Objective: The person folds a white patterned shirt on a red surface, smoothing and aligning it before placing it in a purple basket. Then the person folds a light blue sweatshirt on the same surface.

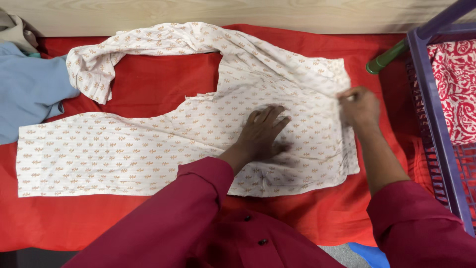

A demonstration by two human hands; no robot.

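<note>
Nearest the camera are the person's two maroon sleeves, coming in from the near edge. The left hand lies flat with fingers spread wide, palm down, pressing on the white printed garment near its right end. The right hand is a little farther and to the right, fingers closed in a pinch on the garment's far right edge; it looks blurred, so the exact grip is hard to read.

The garment looks like a pair of trousers in white cloth with a small orange motif. It is spread on a red cloth that covers the surface. Its long axis runs left to right: the waist end sits under and between the hands at the right, and one leg stretches flat, well out to the left. The other leg arcs along the far side and ends crumpled at the far left. Both hands are at the right end, so the whole length lies to their left, with the left hand nearer it.

At the left edge lies a blue cloth, touching the garment's crumpled leg. At the right stands a purple plastic basket, holding a red-and-white patterned fabric. A green rod lies at its far corner.
</note>
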